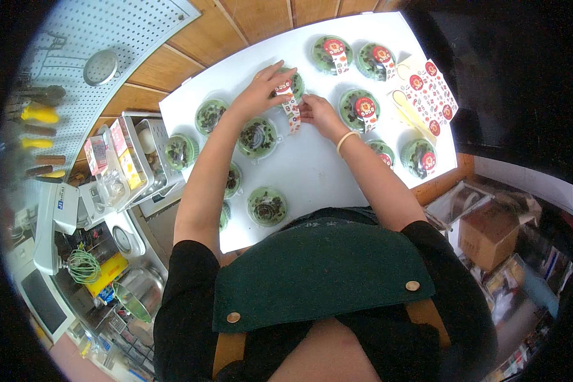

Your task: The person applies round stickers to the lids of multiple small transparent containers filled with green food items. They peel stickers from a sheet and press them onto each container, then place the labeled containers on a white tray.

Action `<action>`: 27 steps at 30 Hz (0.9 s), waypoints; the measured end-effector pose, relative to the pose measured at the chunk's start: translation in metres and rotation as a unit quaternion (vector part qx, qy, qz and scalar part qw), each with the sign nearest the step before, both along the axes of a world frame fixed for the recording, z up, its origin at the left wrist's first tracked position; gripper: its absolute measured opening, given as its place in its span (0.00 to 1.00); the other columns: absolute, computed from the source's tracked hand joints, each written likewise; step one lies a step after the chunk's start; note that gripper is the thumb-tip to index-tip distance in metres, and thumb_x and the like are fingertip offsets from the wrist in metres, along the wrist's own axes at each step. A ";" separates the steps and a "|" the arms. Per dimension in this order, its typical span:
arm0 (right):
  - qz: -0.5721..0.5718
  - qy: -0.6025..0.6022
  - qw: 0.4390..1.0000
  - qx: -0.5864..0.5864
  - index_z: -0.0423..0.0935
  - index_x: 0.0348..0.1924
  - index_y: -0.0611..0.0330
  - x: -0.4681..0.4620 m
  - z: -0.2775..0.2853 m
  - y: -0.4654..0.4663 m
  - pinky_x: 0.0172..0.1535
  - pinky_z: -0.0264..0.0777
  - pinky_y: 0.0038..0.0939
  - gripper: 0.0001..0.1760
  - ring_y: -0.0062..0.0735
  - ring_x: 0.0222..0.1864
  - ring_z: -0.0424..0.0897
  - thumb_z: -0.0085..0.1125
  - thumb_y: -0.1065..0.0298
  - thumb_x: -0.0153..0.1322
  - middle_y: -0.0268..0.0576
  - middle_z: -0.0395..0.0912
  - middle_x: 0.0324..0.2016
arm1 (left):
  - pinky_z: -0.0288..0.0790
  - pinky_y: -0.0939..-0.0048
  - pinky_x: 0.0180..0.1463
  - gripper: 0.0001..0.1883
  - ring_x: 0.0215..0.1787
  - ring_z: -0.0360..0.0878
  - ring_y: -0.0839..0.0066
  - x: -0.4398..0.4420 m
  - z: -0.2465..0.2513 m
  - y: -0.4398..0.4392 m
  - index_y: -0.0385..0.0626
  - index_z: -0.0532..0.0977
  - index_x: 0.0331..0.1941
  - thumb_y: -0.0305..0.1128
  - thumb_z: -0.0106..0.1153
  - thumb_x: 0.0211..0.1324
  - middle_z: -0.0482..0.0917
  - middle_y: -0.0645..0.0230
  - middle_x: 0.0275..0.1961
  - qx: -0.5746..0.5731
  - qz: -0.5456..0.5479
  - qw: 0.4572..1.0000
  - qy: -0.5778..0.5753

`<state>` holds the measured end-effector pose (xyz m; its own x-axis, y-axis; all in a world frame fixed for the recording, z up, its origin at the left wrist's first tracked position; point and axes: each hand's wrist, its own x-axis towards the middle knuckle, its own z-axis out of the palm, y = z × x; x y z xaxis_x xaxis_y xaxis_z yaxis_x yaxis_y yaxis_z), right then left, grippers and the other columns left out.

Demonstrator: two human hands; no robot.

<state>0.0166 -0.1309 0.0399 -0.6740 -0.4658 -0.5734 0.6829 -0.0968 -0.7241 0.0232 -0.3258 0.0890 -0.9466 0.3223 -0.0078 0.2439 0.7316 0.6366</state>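
A lidded clear cup of green dessert with dark crumbs (294, 82) stands on the white table (315, 164) in front of me. A long printed label strip (292, 117) with a red round end lies on its lid and hangs over the near side. My left hand (262, 93) spans this cup, fingers at the far side of the lid and thumb on the label. My right hand (322, 114) is at the cup's right side with curled fingers close to the strip; whether they pinch anything is hidden. Unlabelled cups (257, 137) stand around my left forearm.
Several labelled cups (359, 111) stand to the right. A label sheet (432, 98) lies by the right edge, next to yellow backing strips (413, 117). Left of the table are plastic baskets (148, 143), a stand mixer (59, 224) and a steel bowl (145, 291). A cardboard box (489, 234) sits at lower right.
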 end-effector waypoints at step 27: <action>-0.026 0.298 0.942 0.150 0.71 0.28 0.63 0.010 -0.021 -0.012 0.30 0.71 0.25 0.13 0.25 0.24 0.77 0.68 0.68 0.62 0.40 0.77 0.22 | 0.66 0.70 0.53 0.30 0.51 0.71 0.72 -0.036 -0.024 -0.016 0.41 0.69 0.55 0.55 0.48 0.60 0.75 0.60 0.51 0.266 0.232 0.878 -0.323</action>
<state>0.0266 -0.1434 0.0185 -0.9352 -0.3005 -0.1873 0.1472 0.1512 -0.9775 -0.0124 -0.3415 0.0652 -0.8304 0.0230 -0.5567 -0.5398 0.2140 0.8141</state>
